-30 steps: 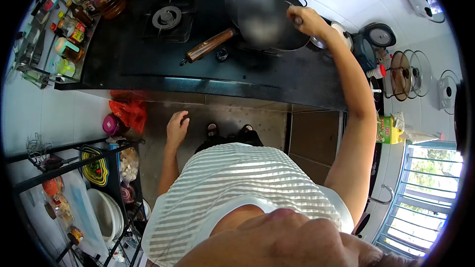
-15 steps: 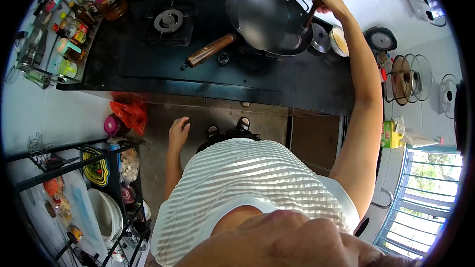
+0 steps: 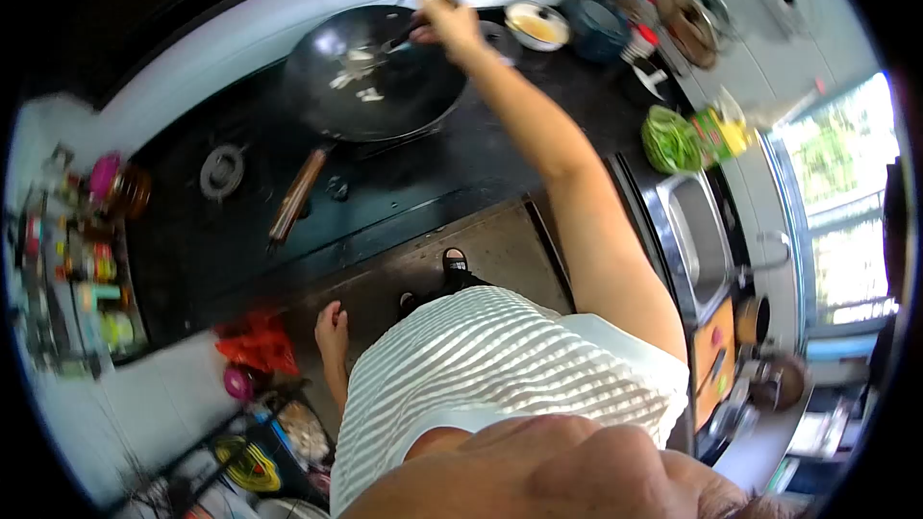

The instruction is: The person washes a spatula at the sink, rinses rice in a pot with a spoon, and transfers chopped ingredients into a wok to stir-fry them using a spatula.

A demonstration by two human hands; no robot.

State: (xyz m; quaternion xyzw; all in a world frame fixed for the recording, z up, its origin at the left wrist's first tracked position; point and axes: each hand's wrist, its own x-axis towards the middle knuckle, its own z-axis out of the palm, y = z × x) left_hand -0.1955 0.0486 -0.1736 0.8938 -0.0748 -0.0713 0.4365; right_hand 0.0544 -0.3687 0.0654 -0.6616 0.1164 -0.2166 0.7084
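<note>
Over the far-right rim of a large black wok (image 3: pixel 327 101), my right hand (image 3: pixel 447 24) is closed around the handle of a cooking utensil (image 3: pixel 402 40). Its dark shaft points down into the wok, and its working end cannot be made out clearly. Several pale, thin pieces of food (image 3: pixel 356 67) lie inside the wok. The wok's wooden handle (image 3: pixel 298 197) sticks out toward the counter's front edge. My left hand (image 3: pixel 332 329) hangs low beside my body, below the counter, holding nothing, with its fingers loosely apart.
A second burner (image 3: pixel 222 171) sits left of the wok. Bottles (image 3: pixel 91 259) crowd the left rack. To the right are a bowl with yellow contents (image 3: pixel 536 27), a basket of green vegetables (image 3: pixel 671 139), a sink (image 3: pixel 700 240) and a cutting board (image 3: pixel 714 356) with a knife.
My view has swung toward the right, bringing the sink and vegetables into sight. The grey oval blur over the wok is gone, and pale food pieces now show. My right hand still grips the utensil.
</note>
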